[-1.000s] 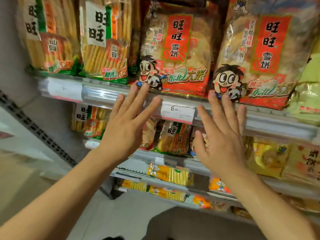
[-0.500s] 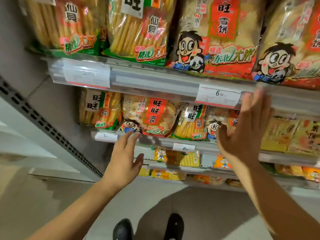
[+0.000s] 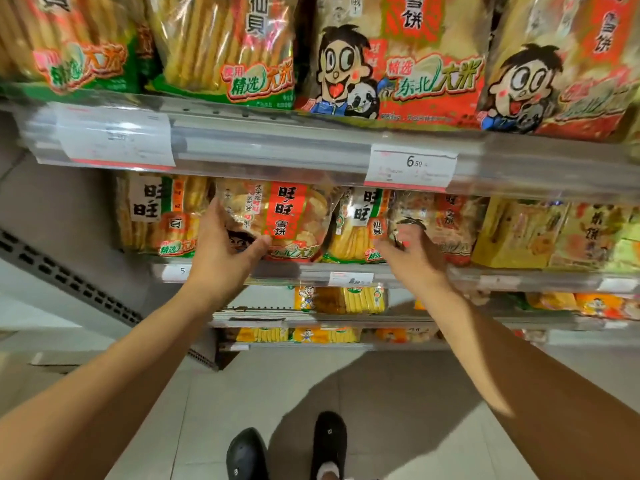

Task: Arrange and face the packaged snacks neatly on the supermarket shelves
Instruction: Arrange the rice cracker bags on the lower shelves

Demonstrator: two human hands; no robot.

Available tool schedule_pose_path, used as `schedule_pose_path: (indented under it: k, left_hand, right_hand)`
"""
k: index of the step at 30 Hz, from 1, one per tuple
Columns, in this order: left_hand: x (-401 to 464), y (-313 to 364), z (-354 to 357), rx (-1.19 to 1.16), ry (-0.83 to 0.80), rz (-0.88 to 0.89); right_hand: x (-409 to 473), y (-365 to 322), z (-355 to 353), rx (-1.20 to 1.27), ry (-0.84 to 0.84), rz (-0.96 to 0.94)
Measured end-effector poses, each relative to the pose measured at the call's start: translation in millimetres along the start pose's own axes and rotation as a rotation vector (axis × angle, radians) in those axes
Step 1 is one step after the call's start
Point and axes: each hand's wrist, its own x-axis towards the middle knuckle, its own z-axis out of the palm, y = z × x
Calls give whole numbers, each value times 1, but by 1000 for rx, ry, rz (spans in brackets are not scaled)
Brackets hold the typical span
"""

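The left hand [image 3: 221, 251] is gripping the lower left corner of a red rice cracker bag [image 3: 287, 220], thumb pressing across its front and fingers curling round its left edge, while the bag is standing near the left end of the second shelf [image 3: 415, 277], at its front edge and leaning a little. The right hand [image 3: 414, 256] is reaching to the green senbei bag [image 3: 360, 226] and another red rice cracker bag [image 3: 446, 223] beside it, fingers curling at their fronts; blur is hiding whether they are clamping on either. Above, larger bags are lining the top shelf [image 3: 277, 143] behind a price tag [image 3: 410, 166].
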Motion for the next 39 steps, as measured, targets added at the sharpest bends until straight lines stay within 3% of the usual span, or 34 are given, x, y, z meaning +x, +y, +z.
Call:
schedule_pose_path:
  k: [2, 7, 13, 24, 28, 32, 35, 39]
  left_hand:
    - [5, 4, 1, 36, 11, 8]
    - [12, 5, 4, 121, 50, -51]
    - [9, 5, 9, 156, 106, -63]
    - [-4, 37, -2, 22, 179, -24]
    - [-22, 48, -15, 76, 145, -40]
    - [-64, 27, -32, 85, 93, -116]
    - [-100, -3, -46, -40, 43, -217]
    - [-121, -28, -60, -22, 124, -275]
  right_hand:
    - [12, -1, 8, 54, 21, 11]
    - [27, 0, 14, -142, 45, 24]
    - [34, -3, 14, -160, -60, 57]
    - [23, 13, 23, 119, 13, 77]
    - [15, 18, 24, 208, 56, 78]
    - [14, 6, 25, 218, 34, 14]
    - [12, -10, 36, 188, -43, -44]
    - [5, -35, 61, 184, -106, -74]
